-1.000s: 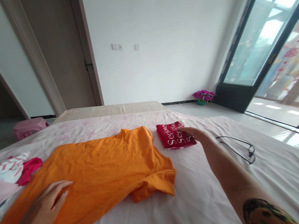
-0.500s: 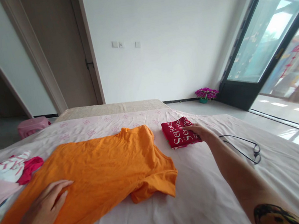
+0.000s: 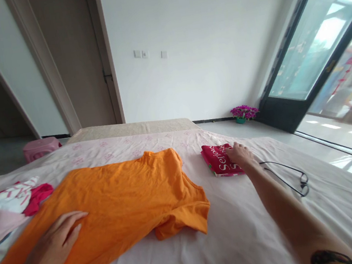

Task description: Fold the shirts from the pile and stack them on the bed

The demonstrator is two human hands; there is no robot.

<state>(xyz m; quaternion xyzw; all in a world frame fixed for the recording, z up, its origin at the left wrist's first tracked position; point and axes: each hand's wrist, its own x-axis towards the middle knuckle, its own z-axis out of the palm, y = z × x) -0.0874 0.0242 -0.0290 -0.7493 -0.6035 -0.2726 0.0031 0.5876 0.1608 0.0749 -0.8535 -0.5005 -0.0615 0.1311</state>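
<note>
An orange T-shirt [image 3: 132,190] is spread across the bed, its collar at the far side and a sleeve toward the right. My left hand [image 3: 63,231] rests flat on its left part, fingers stretched out and holding nothing. To the right of the T-shirt lies a folded red garment [image 3: 218,162] with white lettering. My right hand [image 3: 243,155] has its fingers curled over the garment's right side, gripping it; the fingertips are partly hidden.
Black-framed glasses [image 3: 303,184] lie on the pale bedsheet [image 3: 242,227] beside my right forearm. Crumpled white, pink and red clothes [image 3: 7,203] are at the left. Beyond the bed stand a pink stool [image 3: 42,147] and a pot of purple flowers [image 3: 244,112].
My right hand has shifted the folded red garment a little to the right and slightly nearer, away from the orange T-shirt. The left hand stays in place on the T-shirt.
</note>
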